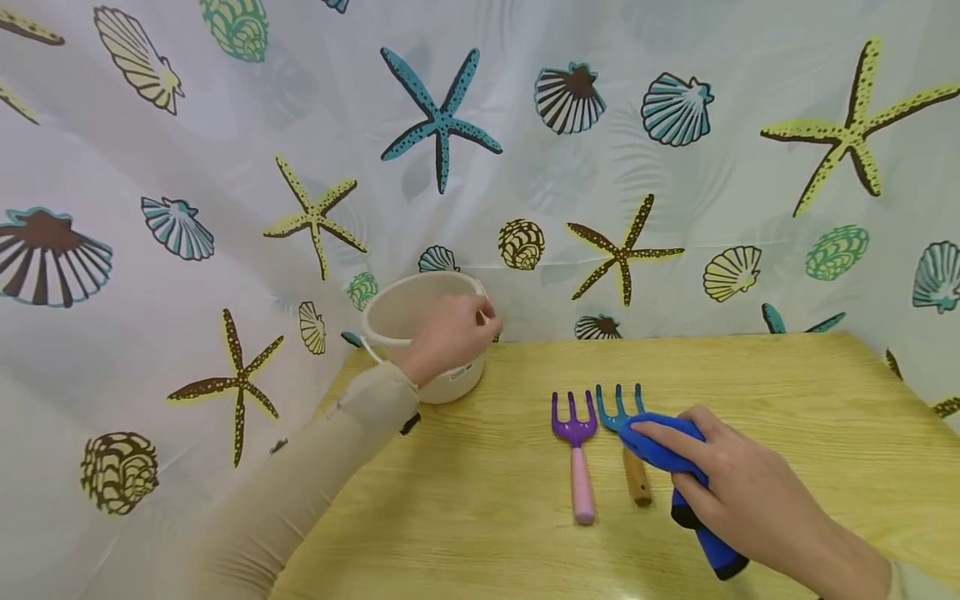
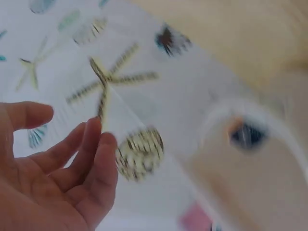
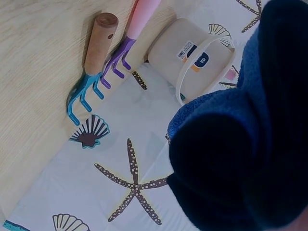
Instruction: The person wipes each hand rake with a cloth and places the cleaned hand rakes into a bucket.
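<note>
My left hand is at the front rim of the white bucket and overlaps its opening in the head view. Loosely bent fingers and an empty palm show in the left wrist view. My right hand grips a bunched blue fabric glove with black ends, held above the table. Just left of the glove lies a blue hand fork with a wooden handle, partly covered by the glove in the head view. Beside it is a purple hand fork with a pink handle, tines pointing away.
The wooden table meets a white curtain printed with starfish and shells at the back and sides. At the table's back left corner stands the bucket, its thin handle hanging down outside.
</note>
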### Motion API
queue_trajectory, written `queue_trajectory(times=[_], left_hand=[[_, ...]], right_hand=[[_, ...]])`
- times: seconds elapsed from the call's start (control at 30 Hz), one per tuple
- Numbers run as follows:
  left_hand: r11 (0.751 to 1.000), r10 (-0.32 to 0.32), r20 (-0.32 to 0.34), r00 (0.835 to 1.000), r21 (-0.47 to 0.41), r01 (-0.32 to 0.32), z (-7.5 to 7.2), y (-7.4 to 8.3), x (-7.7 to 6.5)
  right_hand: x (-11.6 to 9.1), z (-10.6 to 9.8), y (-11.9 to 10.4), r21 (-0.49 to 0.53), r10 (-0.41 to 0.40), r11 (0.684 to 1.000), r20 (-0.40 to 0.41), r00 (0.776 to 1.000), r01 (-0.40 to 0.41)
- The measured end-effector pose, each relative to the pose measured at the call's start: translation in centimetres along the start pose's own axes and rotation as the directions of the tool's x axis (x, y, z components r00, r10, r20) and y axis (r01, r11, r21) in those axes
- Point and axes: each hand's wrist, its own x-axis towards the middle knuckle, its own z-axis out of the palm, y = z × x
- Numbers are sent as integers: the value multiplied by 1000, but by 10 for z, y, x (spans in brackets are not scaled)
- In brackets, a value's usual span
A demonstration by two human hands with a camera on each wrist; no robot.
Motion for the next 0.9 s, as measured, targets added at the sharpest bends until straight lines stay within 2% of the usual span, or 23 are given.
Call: queue_trajectory(times=[0.1, 0.2, 0.27, 0.33, 0.4, 0.47, 0.5, 0.63, 0.77, 0.9], left_hand=[[999, 25, 78, 997, -27, -23, 33, 22, -19], [999, 47, 197, 979, -36, -41, 73, 39, -35], [999, 37, 290, 956, -11, -35, 100, 47, -43], [1000, 1, 389, 921, 8, -4, 122, 55, -49], [999, -33, 460, 887, 30, 22, 139, 61, -53], [997, -74, 498, 864, 35, 65, 151, 68, -54], [996, -89, 505, 858, 38, 80, 156, 70, -54], [989, -146, 512, 846, 57, 136, 169, 70, -53], [986, -156, 524, 837, 35, 162, 179, 67, -49], [981, -171, 517, 838, 13, 192, 186, 64, -47]], right_hand=[[0, 0, 1, -4, -1, 1000, -8, 1000, 1], [2, 3, 2, -2, -6, 1000, -16, 1000, 6], [3, 6, 2, 1, -8, 1000, -12, 1000, 8], [3, 9, 2, 5, -8, 1000, -7, 1000, 8], [3, 11, 1, 4, -9, 1000, 1, 1000, 9], [2, 12, 2, -2, -10, 1000, 9, 1000, 10], [1, 13, 2, -6, -9, 1000, 12, 1000, 9], [1, 17, -1, -7, -1, 1000, 38, 999, 1], [-2, 18, -2, -2, 21, 1000, 58, 998, -21], [-1, 18, -2, -4, 10, 1000, 67, 998, -10]])
